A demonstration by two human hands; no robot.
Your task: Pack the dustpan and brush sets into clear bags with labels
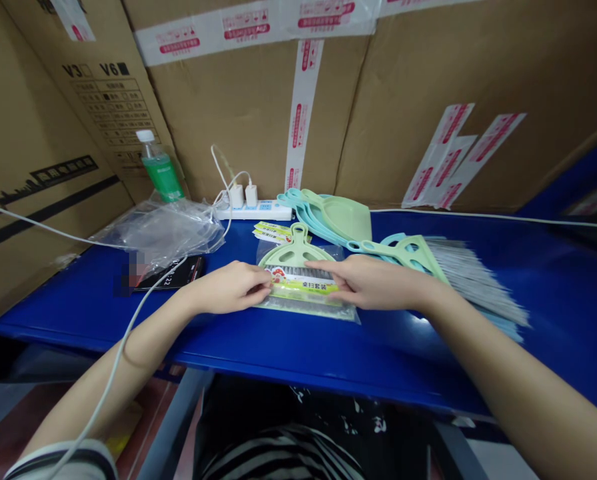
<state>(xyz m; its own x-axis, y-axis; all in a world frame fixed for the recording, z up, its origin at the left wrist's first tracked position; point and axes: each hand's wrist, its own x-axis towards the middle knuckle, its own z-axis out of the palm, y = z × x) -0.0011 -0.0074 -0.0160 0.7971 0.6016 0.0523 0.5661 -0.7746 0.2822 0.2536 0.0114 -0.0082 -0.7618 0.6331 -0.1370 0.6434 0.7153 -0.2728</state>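
A light green dustpan [297, 251] lies flat on the table inside a clear plastic bag [348, 313], its handle pointing away from me. Over it sit a brush with grey bristles [298, 272] and a printed label card [305, 285]. At the bag's left edge, my left hand [233, 287] has its fingers curled in, pinching the edge. From the right, my right hand [365, 275] reaches over with the index finger stretched onto the bristles and the thumb lower, apart from it. The bag hides little; the undersides of my fingers are out of sight.
Green and blue dustpans [345, 217] are stacked behind, with several brushes [471, 273] piled at right. Label cards [273, 231], a power strip [263, 211], loose plastic bags [168, 227], a bottle [162, 175] and a black phone-like item [178, 275] stand or lie left. A white cable [123, 347] crosses my left arm.
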